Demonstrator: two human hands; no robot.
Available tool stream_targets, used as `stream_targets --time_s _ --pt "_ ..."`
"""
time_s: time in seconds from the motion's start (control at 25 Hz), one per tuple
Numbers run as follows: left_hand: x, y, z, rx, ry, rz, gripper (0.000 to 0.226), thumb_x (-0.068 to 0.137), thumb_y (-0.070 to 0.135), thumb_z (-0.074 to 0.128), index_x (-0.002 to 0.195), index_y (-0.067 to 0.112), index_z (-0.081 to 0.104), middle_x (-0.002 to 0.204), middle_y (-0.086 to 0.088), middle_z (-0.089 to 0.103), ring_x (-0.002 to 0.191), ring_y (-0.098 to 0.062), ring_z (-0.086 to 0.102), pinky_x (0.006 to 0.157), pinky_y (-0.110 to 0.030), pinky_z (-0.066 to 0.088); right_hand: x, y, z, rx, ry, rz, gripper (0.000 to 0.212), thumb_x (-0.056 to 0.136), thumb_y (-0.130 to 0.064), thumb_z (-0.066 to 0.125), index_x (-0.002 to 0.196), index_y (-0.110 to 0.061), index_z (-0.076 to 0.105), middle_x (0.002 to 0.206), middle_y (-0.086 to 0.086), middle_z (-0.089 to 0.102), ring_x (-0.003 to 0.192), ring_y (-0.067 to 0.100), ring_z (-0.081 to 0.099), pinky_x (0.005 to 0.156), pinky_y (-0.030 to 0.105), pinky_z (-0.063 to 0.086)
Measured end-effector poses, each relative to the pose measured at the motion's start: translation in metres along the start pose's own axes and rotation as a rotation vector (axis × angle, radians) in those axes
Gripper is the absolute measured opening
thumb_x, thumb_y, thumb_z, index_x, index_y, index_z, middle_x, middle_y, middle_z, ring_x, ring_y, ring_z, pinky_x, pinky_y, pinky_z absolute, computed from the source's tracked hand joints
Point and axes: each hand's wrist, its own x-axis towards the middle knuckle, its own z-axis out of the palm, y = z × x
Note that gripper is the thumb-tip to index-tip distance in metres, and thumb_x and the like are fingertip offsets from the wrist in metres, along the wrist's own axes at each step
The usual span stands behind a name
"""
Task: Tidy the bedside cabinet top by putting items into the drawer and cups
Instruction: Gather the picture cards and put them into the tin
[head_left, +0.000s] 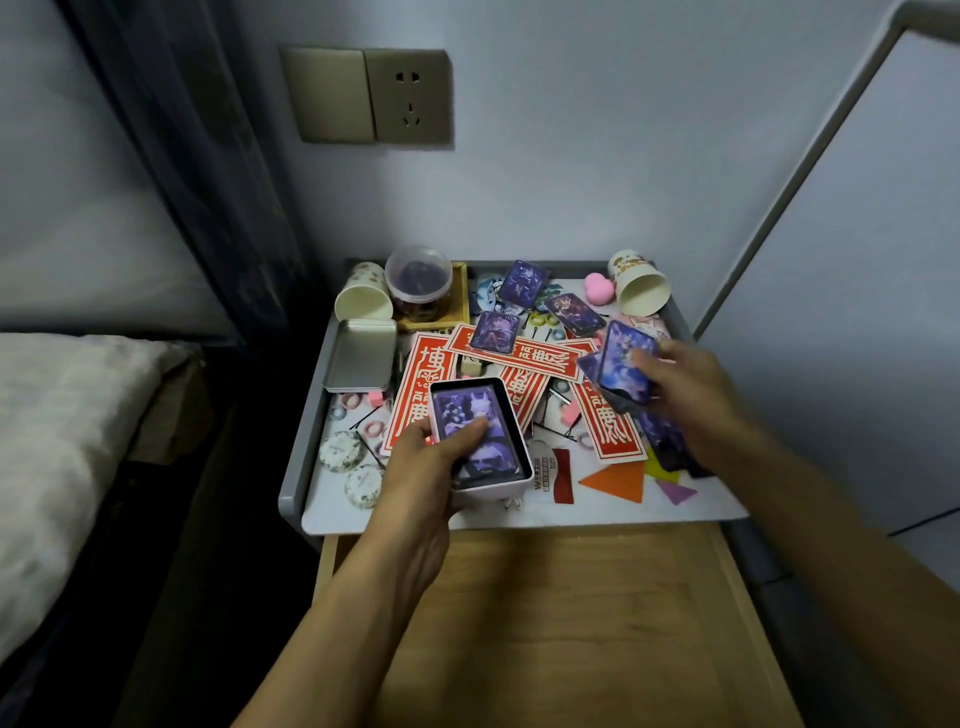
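Note:
My left hand (431, 462) grips a small white tin (514, 467) above the front of the cabinet top (332, 499); its thumb presses on purple picture cards stacked inside. My right hand (680, 379) pinches a few purple cards (623, 364) over the right side of the top. More purple cards (522, 283) lie loose at the back among red paper strips (519, 356). The tin's lid (361, 353) lies at the left. Two paper cups lie on their sides, one at the back left (363, 299), one at the back right (641, 286). Below the top, the wooden drawer (571, 623) stands pulled open.
A clear domed jar (418, 280) sits in a wooden tray at the back. Hair ties, hairpins, round badges (343, 452), a pink sponge (597, 286) and coloured flat shapes (615, 480) litter the top. A bed (62, 441) lies to the left, a wall socket (410, 96) above.

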Motion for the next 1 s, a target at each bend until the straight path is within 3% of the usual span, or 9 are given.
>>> stream_targets --time_s 0.08,0.24,0.36,0.44,0.56,0.76,0.84,1.0 --pt "0.000 0.002 -0.001 -0.009 0.000 -0.003 0.037 0.087 0.016 0.069 0.121 0.007 0.059 0.101 -0.011 0.075 0.092 -0.030 0.073 0.083 -0.049 0.057 0.025 0.003 -0.009 -0.291 0.027 -0.069 0.018 0.097 -0.023 0.057 0.106 -0.009 0.066 0.089 0.008 0.071 0.062 0.014 0.069 0.055 0.025 0.056" --pt "-0.001 0.005 -0.001 -0.039 -0.023 -0.035 0.030 0.092 0.019 0.063 0.120 0.008 0.062 0.101 -0.011 0.076 0.091 -0.030 0.073 0.078 -0.043 0.058 0.055 0.018 -0.006 -0.610 -0.044 -0.062 0.033 0.090 -0.031 0.068 0.113 -0.009 0.062 0.105 0.009 0.067 0.087 0.023 0.066 0.083 0.041 0.056" --pt "0.000 0.008 -0.004 -0.048 -0.006 -0.041 0.029 0.096 0.019 0.057 0.121 0.007 0.061 0.101 -0.011 0.076 0.092 -0.030 0.073 0.088 -0.050 0.054 0.062 0.022 -0.001 -0.742 0.002 -0.047 0.048 0.080 -0.044 0.075 0.113 -0.017 0.053 0.102 0.003 0.062 0.091 0.024 0.066 0.082 0.045 0.057" --pt "0.001 0.010 -0.005 -0.049 0.002 -0.043 0.029 0.096 0.020 0.056 0.122 0.007 0.060 0.102 -0.011 0.075 0.092 -0.030 0.073 0.090 -0.051 0.054 0.061 0.020 0.002 -0.822 0.000 -0.048 0.043 0.080 -0.046 0.074 0.105 -0.015 0.058 0.097 0.004 0.066 0.084 0.021 0.067 0.079 0.041 0.057" --pt "0.002 0.013 -0.007 -0.060 0.011 -0.040 0.028 0.096 0.020 0.056 0.120 0.007 0.061 0.101 -0.012 0.076 0.093 -0.030 0.073 0.086 -0.047 0.055 0.064 0.017 0.008 -0.884 -0.024 -0.039 0.040 0.080 -0.048 0.073 0.094 -0.011 0.067 0.091 0.006 0.071 0.076 0.019 0.067 0.074 0.036 0.057" --pt "0.003 0.014 -0.010 -0.066 0.016 -0.035 0.027 0.096 0.020 0.056 0.119 0.007 0.060 0.099 -0.011 0.076 0.092 -0.030 0.073 0.076 -0.041 0.057 0.067 0.009 0.012 -0.925 0.042 -0.047 0.036 0.081 -0.045 0.073 0.094 -0.012 0.063 0.092 0.008 0.070 0.076 0.021 0.066 0.072 0.037 0.056" --pt "0.003 0.015 -0.010 -0.071 0.023 -0.032 0.027 0.096 0.021 0.056 0.118 0.008 0.061 0.098 -0.011 0.076 0.091 -0.031 0.073 0.079 -0.042 0.056 0.062 0.006 0.012 -0.914 0.066 -0.078 0.031 0.085 -0.039 0.071 0.099 -0.012 0.063 0.095 0.009 0.070 0.077 0.022 0.064 0.067 0.033 0.052" --pt "0.001 0.019 -0.011 -0.108 0.049 -0.034 0.026 0.097 0.024 0.055 0.117 0.009 0.064 0.095 -0.010 0.077 0.090 -0.030 0.073 0.091 -0.050 0.052 0.034 -0.013 0.018 -0.818 0.153 -0.243 0.033 0.091 -0.031 0.065 0.118 -0.013 0.062 0.108 0.010 0.069 0.089 0.026 0.064 0.073 0.034 0.052"
